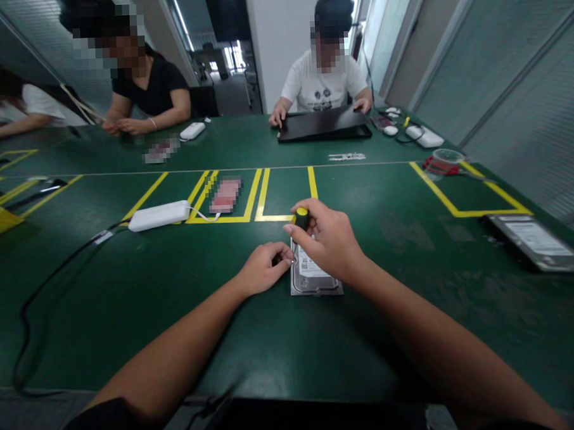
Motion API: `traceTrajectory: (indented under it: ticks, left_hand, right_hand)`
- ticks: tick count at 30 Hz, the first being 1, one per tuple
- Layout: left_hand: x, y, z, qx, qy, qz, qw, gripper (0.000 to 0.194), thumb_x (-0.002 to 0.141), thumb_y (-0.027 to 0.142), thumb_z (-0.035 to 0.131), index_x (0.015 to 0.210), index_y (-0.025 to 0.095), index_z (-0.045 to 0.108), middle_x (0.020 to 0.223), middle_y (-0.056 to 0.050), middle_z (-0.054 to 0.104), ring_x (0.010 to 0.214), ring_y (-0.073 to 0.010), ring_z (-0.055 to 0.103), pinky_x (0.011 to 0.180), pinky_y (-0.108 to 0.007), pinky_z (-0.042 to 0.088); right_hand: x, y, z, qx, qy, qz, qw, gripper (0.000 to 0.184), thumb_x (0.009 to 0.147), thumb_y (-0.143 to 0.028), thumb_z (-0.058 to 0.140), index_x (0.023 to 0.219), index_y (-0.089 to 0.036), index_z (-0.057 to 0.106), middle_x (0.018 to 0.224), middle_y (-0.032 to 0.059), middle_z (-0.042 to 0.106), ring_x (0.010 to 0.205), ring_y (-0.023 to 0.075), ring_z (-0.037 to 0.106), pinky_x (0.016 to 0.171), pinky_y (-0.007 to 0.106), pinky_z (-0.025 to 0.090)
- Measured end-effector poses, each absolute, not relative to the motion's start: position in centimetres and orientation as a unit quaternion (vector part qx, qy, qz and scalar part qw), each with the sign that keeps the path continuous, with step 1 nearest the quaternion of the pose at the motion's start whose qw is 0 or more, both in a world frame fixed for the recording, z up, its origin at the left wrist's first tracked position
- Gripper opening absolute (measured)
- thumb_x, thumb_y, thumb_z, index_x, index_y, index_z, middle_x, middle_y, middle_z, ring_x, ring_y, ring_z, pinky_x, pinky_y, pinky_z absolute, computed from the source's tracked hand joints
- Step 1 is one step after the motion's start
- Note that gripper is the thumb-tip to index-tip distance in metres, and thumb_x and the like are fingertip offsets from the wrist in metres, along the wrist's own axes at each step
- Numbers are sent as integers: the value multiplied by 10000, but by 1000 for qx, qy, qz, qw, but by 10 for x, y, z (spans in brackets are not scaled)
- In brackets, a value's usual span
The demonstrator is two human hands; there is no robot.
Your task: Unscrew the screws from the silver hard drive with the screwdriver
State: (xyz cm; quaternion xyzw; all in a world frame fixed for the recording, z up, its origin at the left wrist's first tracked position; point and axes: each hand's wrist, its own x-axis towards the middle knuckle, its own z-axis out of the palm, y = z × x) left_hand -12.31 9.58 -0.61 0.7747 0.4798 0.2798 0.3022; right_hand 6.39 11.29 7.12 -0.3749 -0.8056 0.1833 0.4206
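A silver hard drive (313, 285) with a white label lies flat on the green table in front of me. My right hand (330, 238) is closed around a screwdriver (302, 219) with a yellow and black handle, held upright over the drive's left side. Its thin shaft runs down toward the drive's left edge. Beside that edge, my left hand (266, 268) has thumb and fingers pinched together near the screwdriver's tip. Whatever is between those fingertips is too small to make out. The right hand covers the upper part of the drive.
A white power strip (158, 215) with a black cable lies at left, near a blurred pink phone (226, 196). At right are another drive-like device (538, 242) and a clear round container (444, 162). Across the table, a person handles a black panel (325, 124); other people sit at far left.
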Motion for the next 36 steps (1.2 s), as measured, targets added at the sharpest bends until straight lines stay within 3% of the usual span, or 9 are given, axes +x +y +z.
traceTrajectory:
  ticks: [25,36]
  left_hand:
    - [-124,97,-10,785,480,273,279,125,880,260,536,809,168,581,752,9,599,708,-146,534,670,-265,383]
    - [-123,97,-10,784,479,277,282,81,869,234,546,825,173,577,746,18,585,698,-139,530,658,-259,380]
  right_hand:
    - [63,113,69,-389,-805,164,418,266,876,-375,604,1036,-164,585,732,-12,582,599,97,483,613,250,377]
    - [64,113,68,-375,-828,79,409,269,884,-338,619,1095,-173,601,814,19,636,663,118,535,686,272,431]
